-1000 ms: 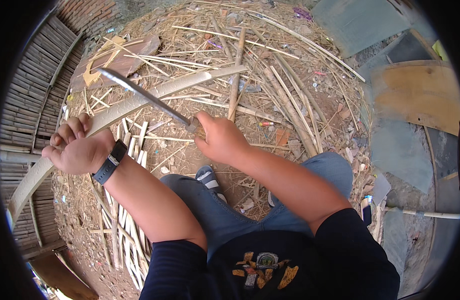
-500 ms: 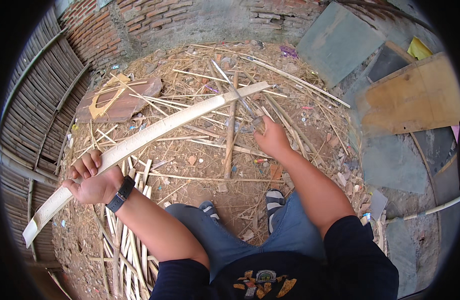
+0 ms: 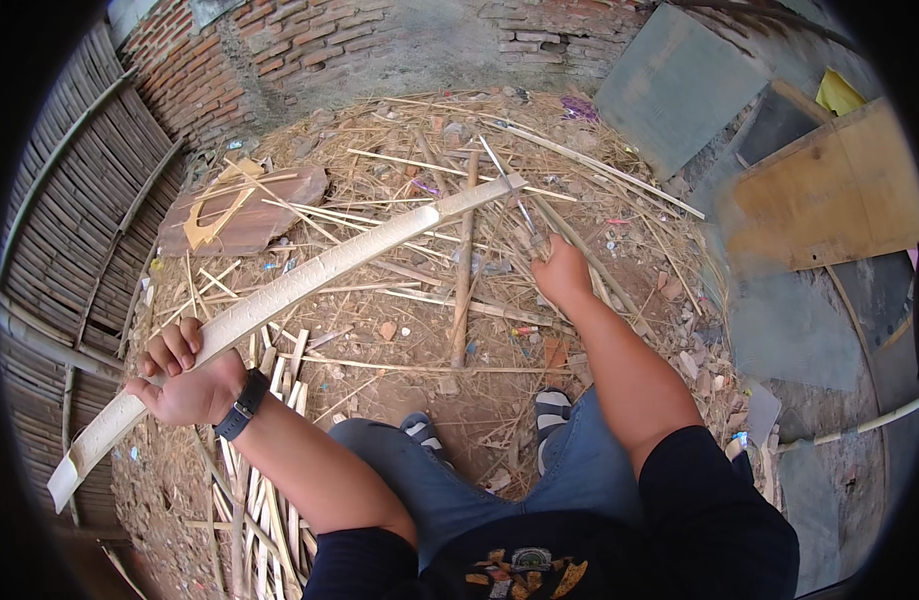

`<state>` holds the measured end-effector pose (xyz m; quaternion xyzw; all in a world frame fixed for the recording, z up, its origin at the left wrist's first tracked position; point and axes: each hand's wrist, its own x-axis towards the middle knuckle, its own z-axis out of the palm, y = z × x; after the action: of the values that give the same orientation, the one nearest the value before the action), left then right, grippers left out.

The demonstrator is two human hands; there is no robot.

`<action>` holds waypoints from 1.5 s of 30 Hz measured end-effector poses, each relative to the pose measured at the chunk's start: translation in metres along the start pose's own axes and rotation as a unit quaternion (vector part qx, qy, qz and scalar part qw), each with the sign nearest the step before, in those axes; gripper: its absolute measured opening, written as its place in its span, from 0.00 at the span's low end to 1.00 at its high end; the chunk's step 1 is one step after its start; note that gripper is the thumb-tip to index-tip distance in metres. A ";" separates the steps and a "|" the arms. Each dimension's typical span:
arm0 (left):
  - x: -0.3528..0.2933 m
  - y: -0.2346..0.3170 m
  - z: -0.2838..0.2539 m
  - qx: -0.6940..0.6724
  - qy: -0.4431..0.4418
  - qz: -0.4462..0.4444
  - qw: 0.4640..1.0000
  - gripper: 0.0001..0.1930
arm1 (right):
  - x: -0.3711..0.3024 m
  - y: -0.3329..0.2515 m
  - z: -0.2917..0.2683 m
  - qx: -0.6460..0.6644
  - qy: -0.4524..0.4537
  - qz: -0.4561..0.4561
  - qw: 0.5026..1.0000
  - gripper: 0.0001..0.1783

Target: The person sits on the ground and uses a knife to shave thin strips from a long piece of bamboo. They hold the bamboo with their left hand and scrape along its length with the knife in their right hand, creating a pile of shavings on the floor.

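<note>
A long, pale split bamboo strip [image 3: 319,270] slants from the lower left up to the middle of the view. Near its lower end my left hand [image 3: 194,385], with a dark watch at the wrist, is closed around it. My right hand [image 3: 562,275] grips a machete [image 3: 493,156] by its handle, most of which my fingers hide. The narrow blade points up and to the left, crossing the strip at its far tip. Whether the edge touches the bamboo there, I cannot tell.
Thin bamboo sticks and straw litter the dirt. A bundle of cut strips [image 3: 264,510] lies by my left leg, a brown board [image 3: 279,215] farther off. An upright bamboo pole [image 3: 465,260] stands or lies ahead. Grey sheets [image 3: 679,90] lean at right; a woven bamboo wall [image 3: 69,220] borders the left.
The machete in my right hand has slid rightward along the bamboo strip to its far tip. My left hand keeps its hold, and the strip's far end sits slightly lower in view.
</note>
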<state>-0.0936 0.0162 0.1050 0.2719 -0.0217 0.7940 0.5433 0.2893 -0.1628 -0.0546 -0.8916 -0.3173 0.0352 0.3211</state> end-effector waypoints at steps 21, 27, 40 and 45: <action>-0.020 -0.027 0.019 0.018 -0.003 0.001 1.000 0.24 | -0.045 -0.052 -0.011 0.034 -0.104 -0.145 0.983 0.24; -0.018 -0.023 0.013 -0.001 -0.068 -0.031 0.997 0.23 | -0.068 -0.081 -0.028 -0.016 -0.147 -0.335 0.930 0.23; -0.016 -0.006 0.018 -0.087 -0.238 -0.068 0.965 0.22 | -0.061 -0.068 -0.032 0.037 -0.127 -0.317 0.939 0.20; -0.017 -0.006 0.020 -0.093 -0.252 -0.074 0.961 0.21 | -0.021 -0.034 -0.030 0.017 -0.168 -0.159 0.973 0.21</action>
<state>-0.0758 -0.0028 0.1130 0.4118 -0.2116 0.6523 0.6001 0.2619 -0.1712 -0.0134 -0.8053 -0.5037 0.1389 0.2801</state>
